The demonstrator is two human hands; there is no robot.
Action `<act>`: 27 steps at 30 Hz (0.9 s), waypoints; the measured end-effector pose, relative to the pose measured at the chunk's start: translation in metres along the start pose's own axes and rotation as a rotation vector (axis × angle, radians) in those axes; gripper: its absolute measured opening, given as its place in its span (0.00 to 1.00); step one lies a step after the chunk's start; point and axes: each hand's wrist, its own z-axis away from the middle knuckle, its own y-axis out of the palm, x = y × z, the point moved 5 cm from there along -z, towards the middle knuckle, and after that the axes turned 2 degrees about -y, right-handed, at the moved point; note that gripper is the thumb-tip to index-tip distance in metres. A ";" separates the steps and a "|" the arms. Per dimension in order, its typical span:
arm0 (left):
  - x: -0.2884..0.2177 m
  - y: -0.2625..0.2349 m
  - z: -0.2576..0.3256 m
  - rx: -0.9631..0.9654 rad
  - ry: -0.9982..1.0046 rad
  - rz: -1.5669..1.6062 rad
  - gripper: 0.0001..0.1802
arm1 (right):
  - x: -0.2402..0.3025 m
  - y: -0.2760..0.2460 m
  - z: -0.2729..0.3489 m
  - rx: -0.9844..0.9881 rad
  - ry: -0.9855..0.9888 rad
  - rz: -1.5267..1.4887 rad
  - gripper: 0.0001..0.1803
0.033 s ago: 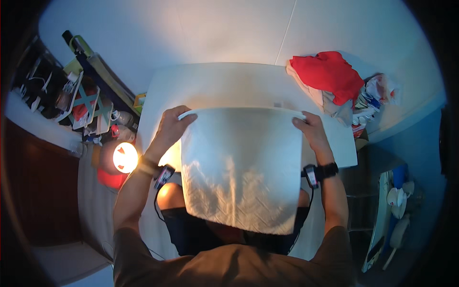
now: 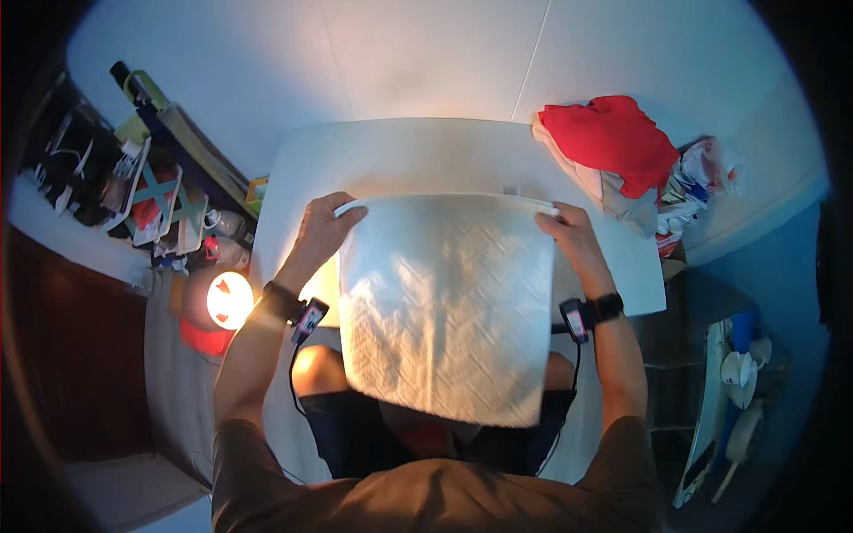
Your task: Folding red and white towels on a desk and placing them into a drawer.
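Observation:
A white towel [image 2: 444, 311] with a raised zigzag pattern hangs stretched between my hands, its top edge pulled nearly straight. My left hand [image 2: 325, 229] pinches the top left corner, thumb on the near side. At the top right corner my right hand [image 2: 573, 233] grips the same edge. Below, the towel falls over the table's near edge and in front of my lap, its lower edge slightly slanted. Warm light falls across its lower part. The fingers behind the towel are partly hidden.
Behind the towel stands a white table [image 2: 400, 155]. Red cloth [image 2: 613, 142] lies heaped on paler fabric at its far right corner. To the left are a glowing lamp [image 2: 230, 299] and a cluttered rack [image 2: 160, 200]. A clear-sided stand [image 2: 680, 373] is at right.
The towel's lower edge has risen a little and more of its zigzag pattern shows. My right hand has shifted slightly to the left. Both hands keep their hold.

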 end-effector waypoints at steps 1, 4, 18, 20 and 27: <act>0.017 0.011 -0.027 -0.012 -0.028 -0.030 0.13 | -0.017 0.005 -0.027 0.006 0.035 0.098 0.14; 0.064 0.038 -0.085 -0.061 -0.125 -0.041 0.15 | -0.078 0.025 -0.086 -0.007 0.218 0.006 0.14; 0.089 0.036 -0.117 -0.305 -0.103 -0.328 0.20 | -0.112 0.038 -0.159 -0.168 0.016 0.419 0.15; 0.066 0.036 -0.106 -0.374 0.087 -0.458 0.25 | -0.084 0.051 -0.151 -0.326 -0.275 0.557 0.25; 0.040 0.128 -0.075 0.097 0.295 -0.738 0.36 | -0.064 0.196 -0.117 0.301 -0.347 0.866 0.34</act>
